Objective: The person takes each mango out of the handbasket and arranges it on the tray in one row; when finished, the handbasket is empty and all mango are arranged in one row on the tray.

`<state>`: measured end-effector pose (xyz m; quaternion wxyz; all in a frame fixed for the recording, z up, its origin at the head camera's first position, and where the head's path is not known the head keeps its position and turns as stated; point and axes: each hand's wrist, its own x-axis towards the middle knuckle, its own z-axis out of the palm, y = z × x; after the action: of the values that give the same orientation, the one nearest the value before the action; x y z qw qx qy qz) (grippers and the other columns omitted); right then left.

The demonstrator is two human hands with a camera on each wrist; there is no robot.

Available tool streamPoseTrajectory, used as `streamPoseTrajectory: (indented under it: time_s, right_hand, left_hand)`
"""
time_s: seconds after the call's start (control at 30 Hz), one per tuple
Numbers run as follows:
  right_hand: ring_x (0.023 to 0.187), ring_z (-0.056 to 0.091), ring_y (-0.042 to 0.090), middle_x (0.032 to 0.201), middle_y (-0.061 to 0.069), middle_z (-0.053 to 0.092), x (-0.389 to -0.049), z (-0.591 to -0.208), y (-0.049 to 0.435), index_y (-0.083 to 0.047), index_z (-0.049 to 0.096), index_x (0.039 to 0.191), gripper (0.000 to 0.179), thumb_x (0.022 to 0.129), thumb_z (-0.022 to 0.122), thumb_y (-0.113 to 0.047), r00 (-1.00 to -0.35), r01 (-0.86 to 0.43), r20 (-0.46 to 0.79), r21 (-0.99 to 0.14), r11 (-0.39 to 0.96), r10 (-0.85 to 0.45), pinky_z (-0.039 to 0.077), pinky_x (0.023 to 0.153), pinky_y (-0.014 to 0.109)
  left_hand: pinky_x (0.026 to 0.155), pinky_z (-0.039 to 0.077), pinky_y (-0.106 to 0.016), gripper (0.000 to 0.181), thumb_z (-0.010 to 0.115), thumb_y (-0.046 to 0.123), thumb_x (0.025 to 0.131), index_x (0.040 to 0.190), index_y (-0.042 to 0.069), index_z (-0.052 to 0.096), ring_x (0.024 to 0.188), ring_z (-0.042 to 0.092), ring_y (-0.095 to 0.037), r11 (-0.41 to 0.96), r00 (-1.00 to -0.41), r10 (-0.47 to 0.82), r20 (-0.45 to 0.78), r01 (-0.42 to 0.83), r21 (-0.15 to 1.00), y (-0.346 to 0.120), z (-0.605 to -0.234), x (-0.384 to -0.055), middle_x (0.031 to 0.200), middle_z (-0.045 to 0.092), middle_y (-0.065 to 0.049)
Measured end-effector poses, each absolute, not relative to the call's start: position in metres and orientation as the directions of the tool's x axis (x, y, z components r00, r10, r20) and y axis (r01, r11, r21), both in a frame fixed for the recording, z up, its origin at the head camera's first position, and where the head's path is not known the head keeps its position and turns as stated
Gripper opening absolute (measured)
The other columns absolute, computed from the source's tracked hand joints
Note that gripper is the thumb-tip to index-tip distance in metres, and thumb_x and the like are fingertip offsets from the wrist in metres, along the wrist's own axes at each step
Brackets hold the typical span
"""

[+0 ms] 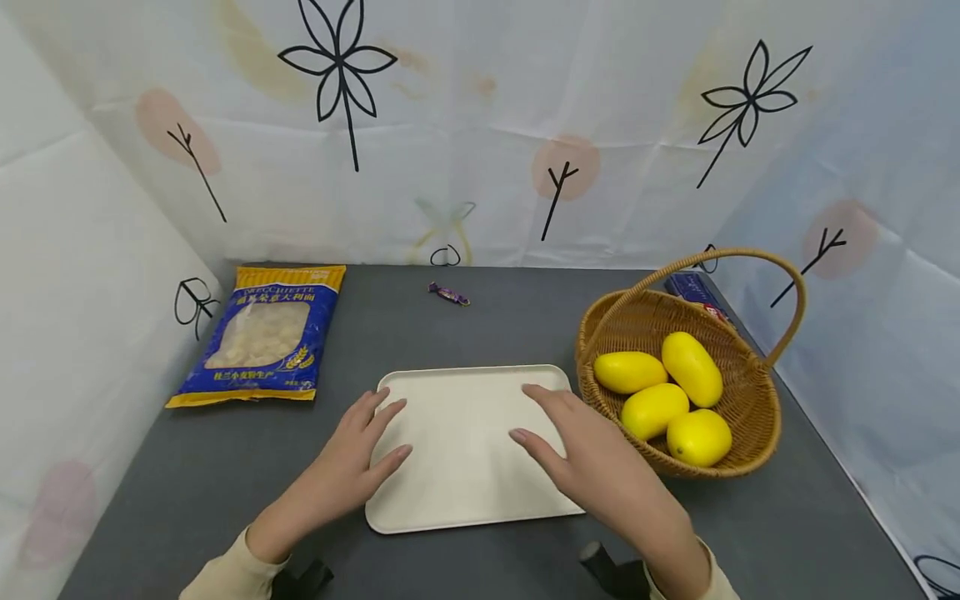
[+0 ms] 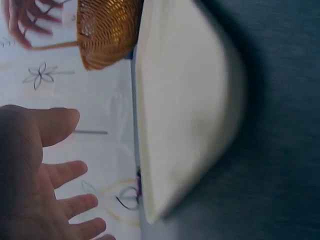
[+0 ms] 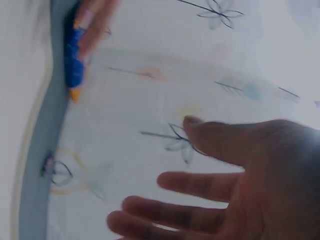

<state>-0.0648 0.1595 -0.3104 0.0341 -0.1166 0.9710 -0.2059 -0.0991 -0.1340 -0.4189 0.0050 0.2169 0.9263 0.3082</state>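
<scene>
A cream rectangular tray (image 1: 465, 442) lies on the grey table in front of me. My left hand (image 1: 352, 450) hovers over its left edge with fingers spread and nothing held. Across from it, my right hand (image 1: 592, 450) is above the tray's right side, fingers apart and holding nothing. Close beyond the right hand stands a wicker basket (image 1: 761, 417) with a tall handle. Several yellow mango-like fruits (image 1: 692, 368) lie inside it. In the left wrist view the thumb and fingers (image 2: 67, 172) extend freely beside the tray (image 2: 185, 100).
A blue and yellow bag of orecchiette pasta (image 1: 258, 333) lies at the back left. One purple wrapped candy (image 1: 448, 294) sits near the back edge. Behind the basket, a dark blue package (image 1: 686, 287) is partly hidden. Patterned white cloth (image 1: 465, 108) walls the table's back and sides.
</scene>
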Motion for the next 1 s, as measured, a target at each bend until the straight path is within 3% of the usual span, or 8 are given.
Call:
streamPoseTrajectory:
  time_s: [0.13,0.23,0.37,0.5,0.7,1.0]
  right_hand:
    - [0.111,0.060,0.029,0.126,0.011,0.061,-0.044,-0.302,0.196,-0.009,0.049,0.139,0.060,0.093,0.057,-0.047,-0.996,-0.081,-0.010,-0.388,0.918,-0.092,0.051,0.087,0.050]
    - [0.107,0.059,0.038,0.122,0.023,0.059,-0.047,-0.304,0.227,-0.001,0.043,0.140,0.066,0.094,0.056,-0.045,-0.999,0.041,-0.020,-0.337,0.941,0.036,0.050,0.081,0.054]
    - [0.108,0.050,0.051,0.125,0.038,0.047,-0.063,-0.312,0.265,0.010,0.033,0.141,0.076,0.097,0.049,-0.049,-0.988,0.155,-0.066,-0.282,0.947,0.142,0.046,0.081,0.061]
    - [0.112,0.040,0.059,0.130,0.046,0.034,-0.078,-0.319,0.293,0.019,0.024,0.140,0.090,0.096,0.041,-0.057,-0.960,0.232,-0.214,-0.244,0.942,0.181,0.042,0.084,0.065]
    - [0.109,0.043,0.060,0.130,0.048,0.032,-0.086,-0.323,0.309,0.023,0.014,0.139,0.105,0.091,0.042,-0.066,-0.881,0.324,-0.420,-0.200,0.925,0.218,0.045,0.083,0.062]
    - [0.089,0.056,0.045,0.112,0.045,0.047,-0.090,-0.333,0.320,0.026,0.023,0.131,0.100,0.088,0.058,-0.057,-0.854,0.349,-0.464,-0.177,0.920,0.234,0.049,0.073,0.050]
  left_hand:
    - [0.103,0.025,-0.070,0.055,0.056,0.036,0.097,0.142,0.008,0.044,0.139,0.020,-0.047,0.684,-0.926,0.362,0.106,0.341,0.644,-0.147,-0.436,-0.089,0.151,0.028,-0.023]
    - [0.101,0.032,-0.067,0.047,0.053,0.036,0.098,0.136,0.008,0.051,0.135,0.031,-0.043,0.668,-0.943,0.320,0.090,0.292,0.684,-0.156,-0.448,-0.089,0.145,0.037,-0.021]
    - [0.098,0.040,-0.057,0.035,0.050,0.034,0.100,0.125,0.012,0.060,0.124,0.047,-0.033,0.639,-0.964,0.251,0.083,0.230,0.735,-0.167,-0.464,-0.091,0.131,0.052,-0.010]
    - [0.095,0.041,-0.052,0.029,0.051,0.034,0.099,0.120,0.018,0.062,0.118,0.050,-0.025,0.608,-0.967,0.219,0.128,0.238,0.757,-0.173,-0.477,-0.095,0.123,0.056,-0.001]
    - [0.094,0.040,-0.050,0.025,0.055,0.035,0.097,0.120,0.025,0.061,0.116,0.047,-0.021,0.589,-0.959,0.241,0.152,0.269,0.762,-0.176,-0.490,-0.103,0.123,0.053,0.005]
    - [0.092,0.041,-0.051,0.029,0.062,0.031,0.094,0.122,0.024,0.060,0.116,0.047,-0.022,0.625,-0.936,0.277,0.218,0.348,0.699,-0.173,-0.489,-0.104,0.123,0.053,0.004]
